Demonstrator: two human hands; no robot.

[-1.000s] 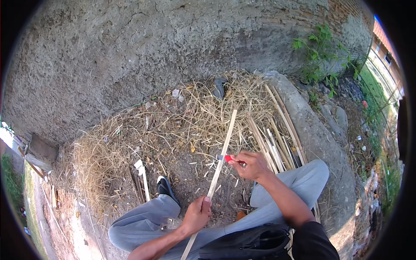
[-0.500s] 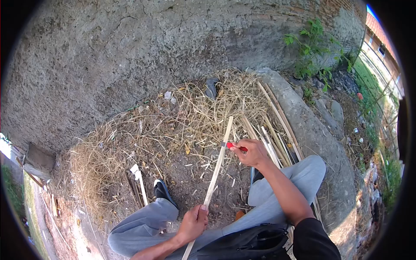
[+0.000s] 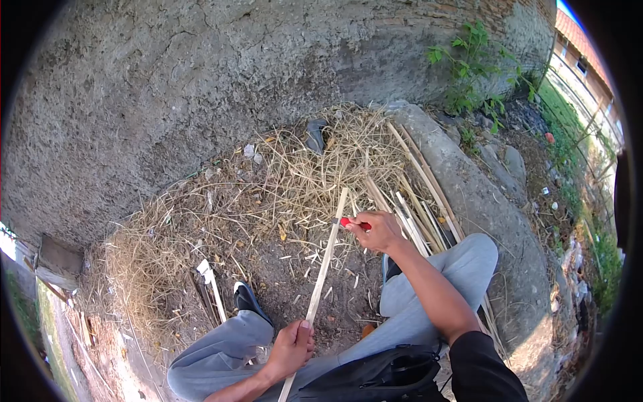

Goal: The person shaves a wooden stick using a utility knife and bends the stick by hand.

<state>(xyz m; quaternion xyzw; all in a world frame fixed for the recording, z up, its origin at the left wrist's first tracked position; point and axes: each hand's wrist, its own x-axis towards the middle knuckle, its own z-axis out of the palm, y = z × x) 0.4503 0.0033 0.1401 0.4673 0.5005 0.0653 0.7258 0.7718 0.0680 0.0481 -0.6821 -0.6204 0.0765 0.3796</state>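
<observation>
The left hand [image 3: 292, 347] has its fingers wrapped tight round a pale wooden strip [image 3: 325, 269], which slants away beyond them and pokes out below. Near its far end, the right hand's [image 3: 380, 231] fingers grip a red-handled knife [image 3: 345, 222], and I see the blade at the strip, just left of those fingertips.

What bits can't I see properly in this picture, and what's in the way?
All in the head view:
- Most of the red-handled knife's grip: hidden by the right hand.
- The cutting edge of its blade: too small to make out.
- The wooden strip: the left hand covers one stretch, and the bottom picture edge cuts off the near end.
- Most of the right shoe: behind the grey trouser leg.
</observation>
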